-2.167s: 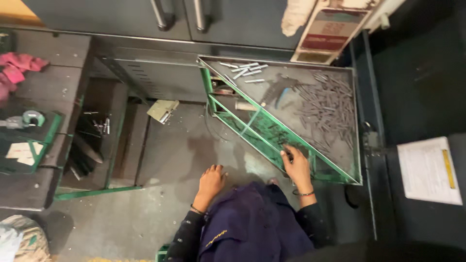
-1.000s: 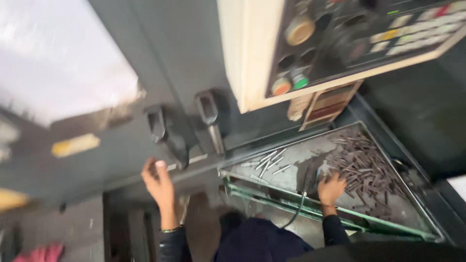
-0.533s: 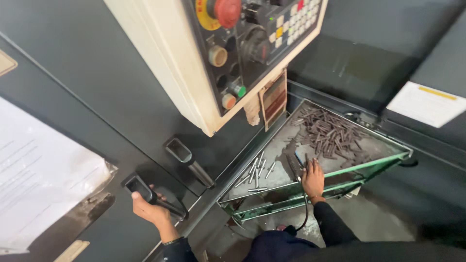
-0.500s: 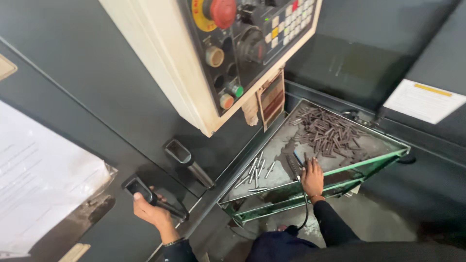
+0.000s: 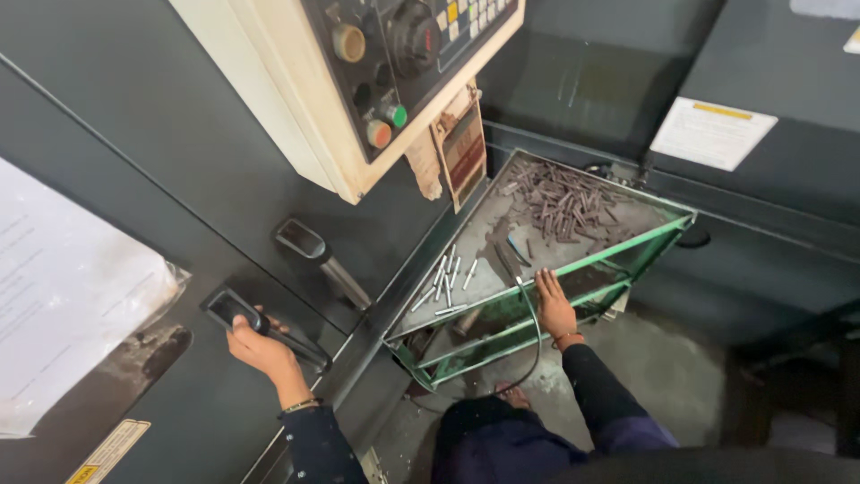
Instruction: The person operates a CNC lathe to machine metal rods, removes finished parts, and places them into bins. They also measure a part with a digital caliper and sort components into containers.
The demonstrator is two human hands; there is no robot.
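Dark grey sheet metal fills the head view: a machine door with two black handles. The left hand (image 5: 253,345) sits at about eight o'clock in the frame, its grip closed around the lower door handle (image 5: 262,327), fingers wrapped over the bar and the thumb side turned toward the paper sheet (image 5: 63,305) taped to the door at nine o'clock. The second door handle (image 5: 322,260) stands free just up and to the right of it, at roughly two o'clock from the hand.

The right hand (image 5: 554,305) lies near the centre of the frame, at about four o'clock from the control panel (image 5: 394,81). Its grip is spread flat, fingers extended, resting on the front edge of the green-framed metal tray (image 5: 582,269); it seems to hold nothing, though the fingertips are small and hard to read. A dark cable (image 5: 534,345) runs down from the tray just beside the wrist.

On the tray, a heap of dark metal pins (image 5: 564,202) lies at the far end, at twelve o'clock from the right hand, well apart from it. A few bright silver pins (image 5: 448,278) lie scattered at ten o'clock from that hand, near the tray's left corner.
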